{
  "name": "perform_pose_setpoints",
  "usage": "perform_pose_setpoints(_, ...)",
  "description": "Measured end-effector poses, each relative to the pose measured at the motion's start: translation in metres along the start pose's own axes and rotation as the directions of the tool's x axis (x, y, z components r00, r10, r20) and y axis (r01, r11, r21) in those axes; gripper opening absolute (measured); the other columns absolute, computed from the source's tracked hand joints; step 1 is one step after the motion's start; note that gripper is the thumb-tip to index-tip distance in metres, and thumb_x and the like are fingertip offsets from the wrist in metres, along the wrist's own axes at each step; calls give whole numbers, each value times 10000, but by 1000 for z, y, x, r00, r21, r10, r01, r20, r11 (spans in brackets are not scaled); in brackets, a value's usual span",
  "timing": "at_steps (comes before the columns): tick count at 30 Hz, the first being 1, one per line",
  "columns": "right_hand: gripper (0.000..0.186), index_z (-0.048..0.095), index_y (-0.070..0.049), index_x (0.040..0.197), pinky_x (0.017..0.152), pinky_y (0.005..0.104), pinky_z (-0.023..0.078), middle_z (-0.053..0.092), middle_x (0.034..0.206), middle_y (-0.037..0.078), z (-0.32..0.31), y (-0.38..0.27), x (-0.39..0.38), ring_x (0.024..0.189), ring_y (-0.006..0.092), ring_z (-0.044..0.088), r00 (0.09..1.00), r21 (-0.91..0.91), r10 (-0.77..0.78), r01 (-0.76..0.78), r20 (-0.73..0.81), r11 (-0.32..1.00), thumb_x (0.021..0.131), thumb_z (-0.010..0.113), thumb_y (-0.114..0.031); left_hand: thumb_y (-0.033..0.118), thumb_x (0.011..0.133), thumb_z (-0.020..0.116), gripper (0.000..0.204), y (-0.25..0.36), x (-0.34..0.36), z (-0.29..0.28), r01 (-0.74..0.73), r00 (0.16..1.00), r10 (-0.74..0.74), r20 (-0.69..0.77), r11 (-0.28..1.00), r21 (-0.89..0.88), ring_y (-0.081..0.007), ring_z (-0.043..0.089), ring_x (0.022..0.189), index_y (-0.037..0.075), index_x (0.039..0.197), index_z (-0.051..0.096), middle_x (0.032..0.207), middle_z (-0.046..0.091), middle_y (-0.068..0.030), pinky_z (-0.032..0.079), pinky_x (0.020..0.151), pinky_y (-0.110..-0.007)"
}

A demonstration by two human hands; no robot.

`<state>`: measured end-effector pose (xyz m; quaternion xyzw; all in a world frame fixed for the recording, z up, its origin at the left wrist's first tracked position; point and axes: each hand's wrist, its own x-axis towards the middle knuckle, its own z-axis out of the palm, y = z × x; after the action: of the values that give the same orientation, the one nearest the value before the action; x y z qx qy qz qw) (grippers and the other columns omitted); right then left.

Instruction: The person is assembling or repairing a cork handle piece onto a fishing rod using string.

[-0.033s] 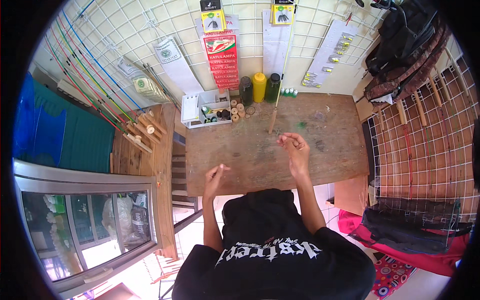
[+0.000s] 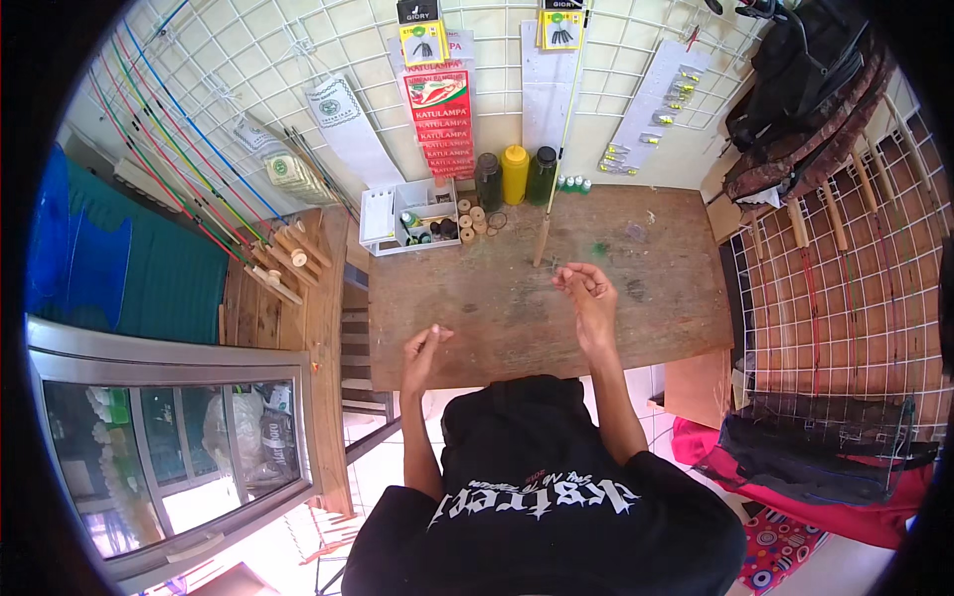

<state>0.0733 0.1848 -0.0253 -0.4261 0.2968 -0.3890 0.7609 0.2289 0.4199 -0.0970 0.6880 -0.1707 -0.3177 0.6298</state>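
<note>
Over the front left of the wooden table (image 2: 477,348), my left hand (image 2: 424,356) is closed, its thumb and index finger pressed together. My right hand (image 2: 590,303) is raised over the middle of the table, its fingers curled in a pinch. Whatever either hand pinches, if anything, is too thin or small to make out. Just beyond my right hand, a fishing rod (image 2: 544,236) stands with its pale handle on the table and its thin shaft rising against the wall grid. A small dark bit (image 2: 554,262) lies near the handle's foot.
At the back left stands a white organizer box (image 2: 383,221) beside cork pieces (image 2: 477,217). A yellow bottle (image 2: 514,174) stands between two dark ones. Several fishing rods (image 2: 273,273) lean at left, near a glass-paned cabinet (image 2: 179,457). A wire rack (image 2: 835,278) holds more rods at right.
My left hand has shifted very slightly to the left. My right hand stays almost where it was, still pinched.
</note>
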Motion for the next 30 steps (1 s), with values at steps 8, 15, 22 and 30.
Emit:
perform_pose_setpoints(8,147,584,20,1004,751,258,481,645,922,102,0,-15,8,783,128,595,1000,98,-1,3,-20,995,864,600,-20,344,949,500,373,7,13,-30,32,982,-23,-187,998,48,-42,381,617,27,910,692,661,441,65,300,567,-209)
perform_pose_setpoints(15,136,592,18,988,775,245,466,638,912,92,6,-10,8,820,121,588,991,-73,-86,94,106,993,853,596,10,332,921,543,376,-16,44,-27,5,907,133,-398,945,328,-104,496,786,10,1097,623,864,576,-26,387,706,-235)
perform_pose_setpoints(22,122,591,21,982,805,247,457,637,921,60,28,-7,-4,896,119,592,957,-144,-49,93,285,985,860,592,14,234,916,558,381,96,39,74,-101,994,102,-28,995,26,-192,521,1095,19,1229,533,1203,562,-118,376,965,-315)
perform_pose_setpoints(30,194,596,-27,1027,791,258,469,578,1097,77,1,-4,10,939,136,567,967,-543,-186,251,174,801,842,569,24,161,881,572,245,36,68,33,-260,841,481,-247,760,595,-328,545,973,29,1087,587,981,585,-170,399,898,-376)
